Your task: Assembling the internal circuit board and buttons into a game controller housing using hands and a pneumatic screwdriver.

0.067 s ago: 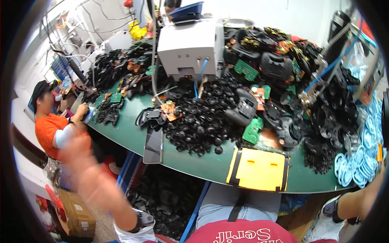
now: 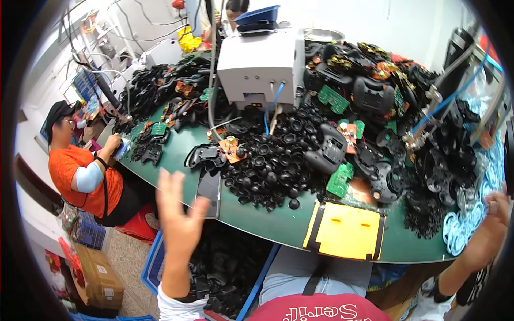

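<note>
L hand (image 2: pixel 181 224) is w/ fingers spread, grasping nothing; the dark phone (image 2: pixel 210 193) lies near its thumb, on the green table (image 2: pixel 267 226). R hand (image 2: pixel 484 235) is half bent, near the light-blue rings (image 2: pixel 469 218); its grip I can't tell.

On the counter (image 2: pixel 257 231), a machine (image 2: pixel 257 64) stands at upper centre, behind a heap of caps (image 2: pixel 270 171) in mid-frame. A controller (image 2: pixel 327 150) lies right of the heap, a phone (image 2: pixel 211 188) at its lower left. A pad (image 2: pixel 345 232) lies at the near edge, right of centre, rings (image 2: pixel 458 234) farther right. A bin (image 2: pixel 152 267) sits below the counter, a cardboard box (image 2: pixel 100 275) at lower left.
</note>
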The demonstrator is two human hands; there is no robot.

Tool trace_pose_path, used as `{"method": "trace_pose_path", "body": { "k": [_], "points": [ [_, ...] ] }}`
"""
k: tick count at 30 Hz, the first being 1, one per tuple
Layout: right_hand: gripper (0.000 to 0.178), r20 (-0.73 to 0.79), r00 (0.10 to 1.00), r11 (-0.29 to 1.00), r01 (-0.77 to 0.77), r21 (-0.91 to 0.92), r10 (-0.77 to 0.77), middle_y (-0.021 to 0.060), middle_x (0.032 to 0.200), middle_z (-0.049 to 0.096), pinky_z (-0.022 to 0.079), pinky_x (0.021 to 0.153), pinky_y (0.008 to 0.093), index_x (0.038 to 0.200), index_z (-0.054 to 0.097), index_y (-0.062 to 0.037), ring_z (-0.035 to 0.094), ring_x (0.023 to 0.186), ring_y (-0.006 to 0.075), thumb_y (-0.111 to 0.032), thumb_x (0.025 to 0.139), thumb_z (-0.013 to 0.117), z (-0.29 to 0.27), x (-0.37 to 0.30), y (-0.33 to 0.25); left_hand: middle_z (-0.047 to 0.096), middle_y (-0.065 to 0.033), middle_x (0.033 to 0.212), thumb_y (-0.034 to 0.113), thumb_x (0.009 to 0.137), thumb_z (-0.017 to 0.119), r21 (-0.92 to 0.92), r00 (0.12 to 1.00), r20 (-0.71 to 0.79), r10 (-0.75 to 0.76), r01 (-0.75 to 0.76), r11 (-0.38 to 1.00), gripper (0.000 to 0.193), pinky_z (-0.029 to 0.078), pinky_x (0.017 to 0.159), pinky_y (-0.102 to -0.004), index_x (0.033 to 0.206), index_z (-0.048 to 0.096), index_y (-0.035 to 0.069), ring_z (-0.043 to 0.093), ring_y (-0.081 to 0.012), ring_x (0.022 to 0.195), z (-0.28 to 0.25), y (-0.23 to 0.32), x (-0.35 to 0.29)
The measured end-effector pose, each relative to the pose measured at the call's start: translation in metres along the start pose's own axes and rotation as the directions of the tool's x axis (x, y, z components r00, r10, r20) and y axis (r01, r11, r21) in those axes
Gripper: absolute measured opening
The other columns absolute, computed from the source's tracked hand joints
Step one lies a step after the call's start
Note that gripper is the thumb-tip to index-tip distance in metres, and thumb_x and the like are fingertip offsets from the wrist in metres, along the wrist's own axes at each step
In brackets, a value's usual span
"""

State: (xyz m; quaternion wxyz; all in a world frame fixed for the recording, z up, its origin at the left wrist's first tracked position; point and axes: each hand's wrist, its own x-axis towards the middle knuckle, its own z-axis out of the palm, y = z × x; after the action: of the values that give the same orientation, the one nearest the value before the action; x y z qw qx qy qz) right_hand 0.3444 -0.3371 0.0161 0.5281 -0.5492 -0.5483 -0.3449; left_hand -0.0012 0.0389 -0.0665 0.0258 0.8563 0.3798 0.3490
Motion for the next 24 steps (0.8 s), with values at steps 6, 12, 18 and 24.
{"method": "trace_pose_path", "body": {
  "k": [6,12,18,24],
  "points": [
    [0.017,0.53,0.761,0.927,-0.305,-0.216,0.374,0.0181,0.118,0.058,0.05,0.079,0.0347,0.096,0.065,-0.0015,0.06,0.089,0.0235,-0.001,0.079,0.065,0.068,-0.067,0.021,0.041,-0.0292,0.142,0.035,0.07,0.082,0.035,0.895,0.226,-0.384,0.386,0.922,0.076,0.027,0.112,-0.0512,0.129,0.048,0.0,0.035,-0.0414,0.137,0.078,-0.061,-0.056],
    [0.018,0.651,0.583,0.861,-0.449,-0.24,0.486,0.0173,0.115,0.059,0.054,0.08,0.0362,0.095,0.068,-0.0011,0.064,0.091,0.0274,0.0,0.078,0.07,0.089,-0.131,0.023,0.034,-0.0252,0.15,0.031,0.073,0.08,0.068,0.896,0.224,-0.384,0.379,0.923,0.084,0.02,0.115,-0.0511,0.14,0.039,0.001,0.029,-0.0389,0.142,0.093,-0.067,-0.039],
    [0.015,0.49,0.595,0.768,-0.54,-0.343,0.637,0.0185,0.118,0.058,0.051,0.088,0.0379,0.096,0.067,-0.0002,0.061,0.102,0.0316,0.0,0.082,0.066,0.083,-0.157,0.005,0.003,-0.0239,0.161,0.057,0.058,0.084,-0.008,0.98,0.193,-0.037,0.04,0.999,0.131,0.0,0.115,-0.0615,0.153,0.013,0.002,-0.001,-0.0403,0.149,0.081,0.004,-0.03],
    [0.013,0.379,0.668,0.767,-0.527,-0.365,0.64,0.0208,0.119,0.057,0.05,0.087,0.038,0.095,0.065,0.0015,0.06,0.1,0.0316,0.003,0.082,0.063,0.086,-0.174,0.005,0.012,-0.0276,0.157,0.03,0.067,0.086,-0.184,0.923,0.315,0.221,-0.169,0.968,0.08,0.007,0.112,-0.0653,0.135,0.05,0.008,0.008,-0.0492,0.145,0.113,0.057,-0.036]
  ]
}}
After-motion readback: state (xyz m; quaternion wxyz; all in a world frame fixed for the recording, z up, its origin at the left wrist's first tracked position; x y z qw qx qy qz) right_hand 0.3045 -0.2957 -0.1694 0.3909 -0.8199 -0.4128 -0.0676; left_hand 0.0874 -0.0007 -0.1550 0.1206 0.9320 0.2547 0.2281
